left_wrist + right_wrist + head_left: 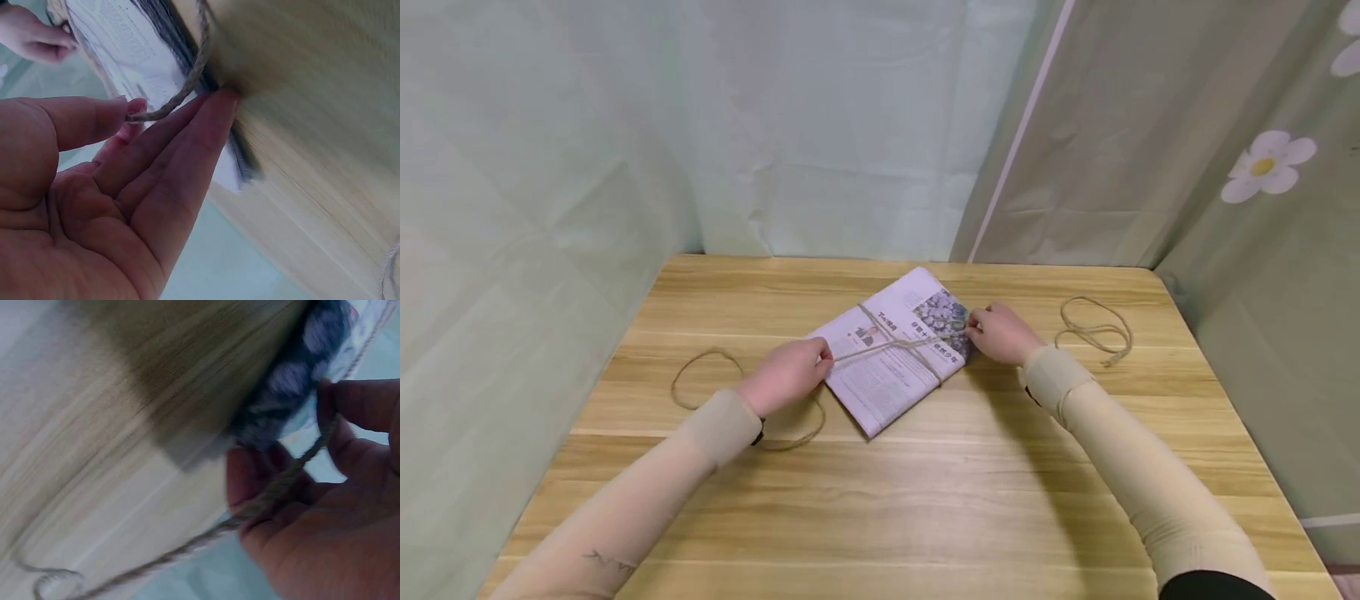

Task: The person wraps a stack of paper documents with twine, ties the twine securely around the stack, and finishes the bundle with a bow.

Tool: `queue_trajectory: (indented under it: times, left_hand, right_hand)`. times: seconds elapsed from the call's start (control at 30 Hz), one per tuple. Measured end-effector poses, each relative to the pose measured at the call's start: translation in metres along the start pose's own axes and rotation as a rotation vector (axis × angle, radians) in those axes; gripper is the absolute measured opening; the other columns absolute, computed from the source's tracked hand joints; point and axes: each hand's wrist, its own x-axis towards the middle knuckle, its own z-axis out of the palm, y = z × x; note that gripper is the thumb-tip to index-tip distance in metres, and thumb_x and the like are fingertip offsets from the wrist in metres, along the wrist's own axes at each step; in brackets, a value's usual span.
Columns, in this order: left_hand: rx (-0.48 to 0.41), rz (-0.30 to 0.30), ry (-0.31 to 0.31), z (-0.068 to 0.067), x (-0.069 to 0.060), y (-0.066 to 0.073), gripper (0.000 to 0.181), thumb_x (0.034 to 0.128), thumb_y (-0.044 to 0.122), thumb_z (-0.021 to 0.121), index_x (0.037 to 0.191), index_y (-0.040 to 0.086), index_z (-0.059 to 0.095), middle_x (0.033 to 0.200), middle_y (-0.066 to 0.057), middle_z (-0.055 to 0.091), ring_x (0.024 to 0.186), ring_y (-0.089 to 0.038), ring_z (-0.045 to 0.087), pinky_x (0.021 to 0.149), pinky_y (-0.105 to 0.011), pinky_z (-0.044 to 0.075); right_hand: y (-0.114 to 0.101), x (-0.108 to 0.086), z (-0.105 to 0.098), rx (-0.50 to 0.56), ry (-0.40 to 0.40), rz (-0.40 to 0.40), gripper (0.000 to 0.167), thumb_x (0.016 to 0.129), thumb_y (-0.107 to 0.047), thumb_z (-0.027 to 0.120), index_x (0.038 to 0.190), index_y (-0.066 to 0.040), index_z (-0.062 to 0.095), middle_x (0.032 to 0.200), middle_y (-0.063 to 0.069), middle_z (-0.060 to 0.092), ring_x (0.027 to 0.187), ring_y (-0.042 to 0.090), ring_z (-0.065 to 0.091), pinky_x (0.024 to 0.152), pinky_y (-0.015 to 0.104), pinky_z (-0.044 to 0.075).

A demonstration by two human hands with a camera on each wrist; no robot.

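Note:
A folded stack of newspapers [887, 387] lies at a slant on the wooden table, with brown twine [868, 348] passing across its top and crossing near the middle. At the stack's left edge, my left hand [786, 373] pinches one end section of the twine between thumb and index finger; its other fingers extend in the left wrist view. Beside the stack's right corner, my right hand [1002, 333] pinches the opposite section, which runs on over the fingers in the right wrist view. Between the two hands the twine looks straight.
Loose twine [707, 354] curls on the table around the left forearm. Another loop of twine [1097, 329] lies right of the right hand. Pale curtains [850, 125] hang behind the wooden table [910, 517] and along both sides.

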Motion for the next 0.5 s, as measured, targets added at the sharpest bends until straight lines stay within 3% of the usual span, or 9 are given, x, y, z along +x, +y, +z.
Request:
queue_trajectory:
  times: [0.27, 0.4, 0.5]
  left_hand:
    - [0.035, 0.000, 0.018, -0.001, 0.027, -0.008, 0.014, 0.0995, 0.013, 0.061, 0.100, 0.001, 0.068, 0.084, -0.007, 0.065, 0.073, -0.022, 0.057, 0.071, -0.039, 0.049]
    - [0.010, -0.024, -0.012, 0.000, 0.039, -0.010, 0.014, 0.1007, 0.016, 0.063, 0.097, 0.003, 0.068, 0.087, -0.007, 0.065, 0.075, -0.021, 0.059, 0.072, -0.038, 0.050]
    - [-0.001, -0.036, -0.040, -0.001, 0.046, -0.011, 0.015, 0.1007, 0.017, 0.064, 0.096, 0.004, 0.068, 0.087, -0.007, 0.066, 0.076, -0.021, 0.060, 0.073, -0.038, 0.051]
  right_hand:
    - [-0.006, -0.025, -0.004, -0.044, -0.143, 0.058, 0.022, 0.105, -0.020, 0.046, 0.104, -0.003, 0.061, 0.101, 0.015, 0.057, 0.096, 0.030, 0.054, 0.084, 0.050, 0.049]
    - [-0.005, -0.030, 0.000, -0.025, -0.182, 0.045, 0.020, 0.104, -0.019, 0.045, 0.097, -0.006, 0.059, 0.091, 0.011, 0.060, 0.086, 0.027, 0.058, 0.082, 0.048, 0.050]
    - [-0.003, -0.031, 0.002, 0.031, -0.214, 0.060, 0.023, 0.105, -0.021, 0.044, 0.101, -0.006, 0.060, 0.087, 0.008, 0.062, 0.078, 0.023, 0.059, 0.079, 0.045, 0.050]
